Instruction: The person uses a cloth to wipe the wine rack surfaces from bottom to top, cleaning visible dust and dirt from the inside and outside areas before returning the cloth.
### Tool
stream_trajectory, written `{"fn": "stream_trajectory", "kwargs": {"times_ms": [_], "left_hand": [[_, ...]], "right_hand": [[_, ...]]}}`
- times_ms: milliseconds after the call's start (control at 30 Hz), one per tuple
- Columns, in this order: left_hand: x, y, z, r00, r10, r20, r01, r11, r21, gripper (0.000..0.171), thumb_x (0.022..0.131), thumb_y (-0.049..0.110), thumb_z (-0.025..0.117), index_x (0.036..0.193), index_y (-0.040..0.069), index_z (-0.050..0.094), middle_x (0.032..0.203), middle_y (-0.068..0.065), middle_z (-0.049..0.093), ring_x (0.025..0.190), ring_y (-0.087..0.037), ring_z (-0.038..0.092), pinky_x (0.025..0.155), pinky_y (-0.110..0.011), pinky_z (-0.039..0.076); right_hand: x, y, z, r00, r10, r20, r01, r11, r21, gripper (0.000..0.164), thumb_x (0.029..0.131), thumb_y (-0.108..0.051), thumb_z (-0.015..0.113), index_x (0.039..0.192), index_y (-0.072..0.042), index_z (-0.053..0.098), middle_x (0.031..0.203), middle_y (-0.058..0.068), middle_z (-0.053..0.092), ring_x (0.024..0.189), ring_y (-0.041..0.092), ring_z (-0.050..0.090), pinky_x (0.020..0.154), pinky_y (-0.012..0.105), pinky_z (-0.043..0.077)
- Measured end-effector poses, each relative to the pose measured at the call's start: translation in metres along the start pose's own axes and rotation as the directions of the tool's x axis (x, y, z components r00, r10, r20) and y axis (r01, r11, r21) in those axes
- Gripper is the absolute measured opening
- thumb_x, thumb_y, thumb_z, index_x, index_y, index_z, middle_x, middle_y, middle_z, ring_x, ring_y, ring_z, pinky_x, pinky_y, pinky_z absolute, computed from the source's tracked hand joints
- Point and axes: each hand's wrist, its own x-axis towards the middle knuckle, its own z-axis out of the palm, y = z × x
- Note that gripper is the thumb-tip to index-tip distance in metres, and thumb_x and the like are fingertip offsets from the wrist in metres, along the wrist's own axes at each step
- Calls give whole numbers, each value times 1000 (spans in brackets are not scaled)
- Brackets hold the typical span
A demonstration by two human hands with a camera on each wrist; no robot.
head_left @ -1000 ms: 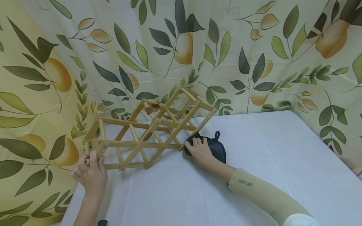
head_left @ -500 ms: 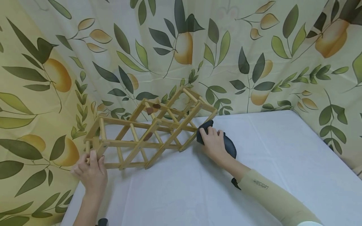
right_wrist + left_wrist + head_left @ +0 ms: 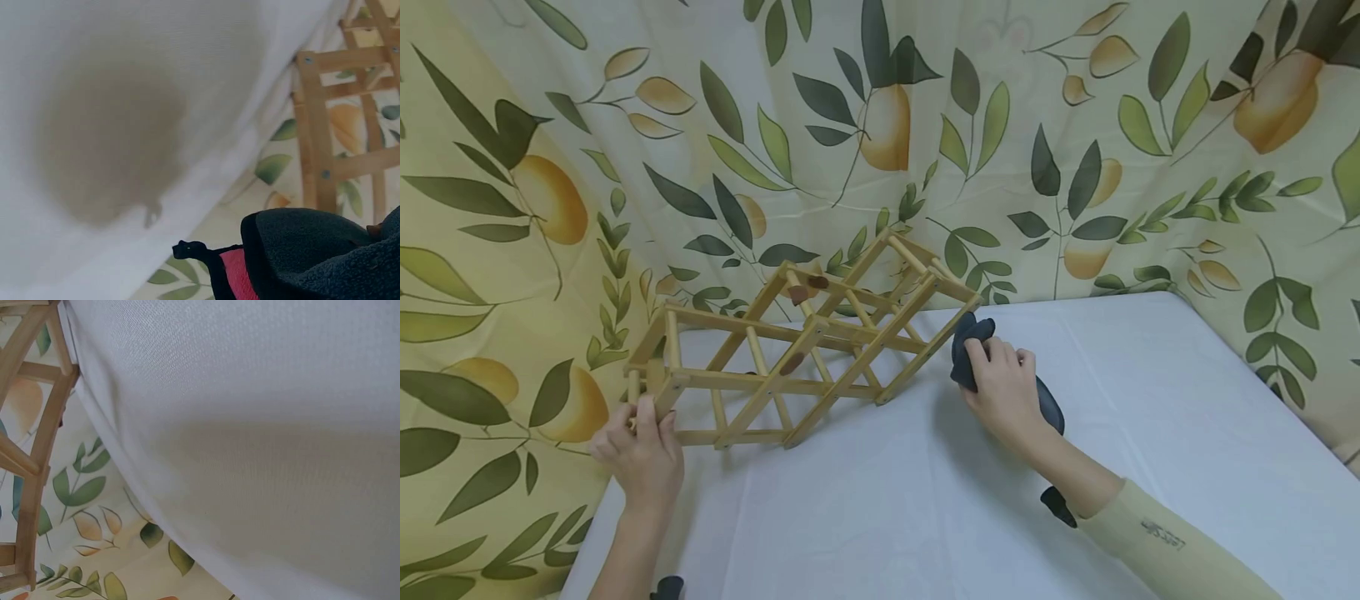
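Note:
A folding wooden wine rack [image 3: 831,337] of crossed slats and dowels stands at the left back of the table, also visible as slats [image 3: 319,131] in the right wrist view. My left hand [image 3: 643,458] grips its near left end; in the left wrist view that hand is hidden. My right hand [image 3: 1007,387] holds a dark oven mitt [image 3: 966,358] just right of the rack. In the right wrist view the oven mitt [image 3: 300,250] shows fuzzy fabric, black trim, a hanging loop and pink lining, with a shadow on the cloth beneath.
A white cloth [image 3: 850,517] covers the table. Curtains [image 3: 1000,167] with fruit and leaf prints hang along the back and both sides. Small black pieces show beside the right forearm [image 3: 1101,492] and the left forearm [image 3: 632,550].
My right hand has moved right with the oven mitt, from the rack's lower right corner to clear of it. The left hand has kept its grip on the rack, nearly still.

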Motion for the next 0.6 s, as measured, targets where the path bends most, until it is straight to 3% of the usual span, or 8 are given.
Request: {"fn": "stream_trajectory", "kwargs": {"times_ms": [300, 600], "left_hand": [[0, 3, -3, 999, 6, 37, -6, 1000, 0, 44, 95, 45, 32, 101, 4, 47, 93, -18, 36, 71, -39, 33, 59, -50, 19], [0, 3, -7, 996, 5, 91, -7, 1000, 20, 43, 94, 46, 34, 105, 5, 46, 83, -21, 35, 67, -40, 34, 58, -49, 20]], "right_hand": [[-5, -3, -15, 998, -5, -55, 5, 1000, 5, 47, 68, -13, 76, 106, -4, 49, 94, 20, 53, 90, 35, 52, 76, 52, 34], [-8, -2, -16, 999, 17, -37, -16, 1000, 20, 46, 69, -12, 76, 106, -3, 49, 94, 20, 53, 90, 36, 52, 77, 52, 33]]}}
